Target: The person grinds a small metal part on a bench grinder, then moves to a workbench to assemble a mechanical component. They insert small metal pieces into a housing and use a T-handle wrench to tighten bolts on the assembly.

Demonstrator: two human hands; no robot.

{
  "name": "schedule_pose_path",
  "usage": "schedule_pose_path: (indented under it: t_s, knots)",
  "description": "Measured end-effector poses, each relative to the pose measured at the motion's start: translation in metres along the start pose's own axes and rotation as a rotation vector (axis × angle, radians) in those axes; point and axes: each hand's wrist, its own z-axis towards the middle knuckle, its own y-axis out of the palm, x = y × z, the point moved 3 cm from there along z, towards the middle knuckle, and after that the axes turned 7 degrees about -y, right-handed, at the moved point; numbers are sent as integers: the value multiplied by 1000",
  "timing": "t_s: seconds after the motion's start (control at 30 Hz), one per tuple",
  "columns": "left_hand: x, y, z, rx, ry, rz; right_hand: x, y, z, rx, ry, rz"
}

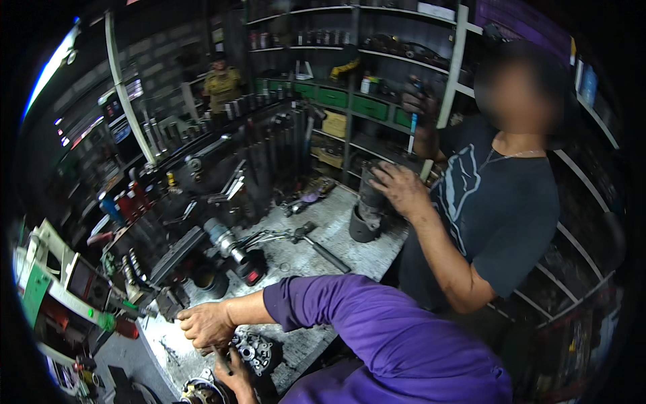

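Observation:
My right hand, at the end of a purple sleeve, is closed in a fist above the workbench; what it grips is hidden. Just below it, my left hand has its fingers closed around a dark, thin rod-like tool whose upper end reaches toward the right hand. Beside them lies a round metal housing with several holes. Nearer the lower edge sits another round metal part, partly cut off by the picture's edge.
A cordless impact wrench and a hammer lie on the bench. At right, a co-worker steadies a dark cylinder and raises a blue-handled tool. Tool racks line the back; another person stands behind.

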Motion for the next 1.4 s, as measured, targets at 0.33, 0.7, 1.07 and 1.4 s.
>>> schedule_pose_path:
  t_s: [0.33,0.7,1.07,1.4]
  knots:
    - [8,3,0,82,63,239,-31,27,7,57,912,-324]
    - [-7,1,3,130,121,76,-7,8,5,-51,23,-59]
    - [0,-1,12,-21,-17,22,-1,-4,-1,-155,62,48]
    - [-13,6,3,-179,-215,-26,-36,-3,19,2,722,-265]
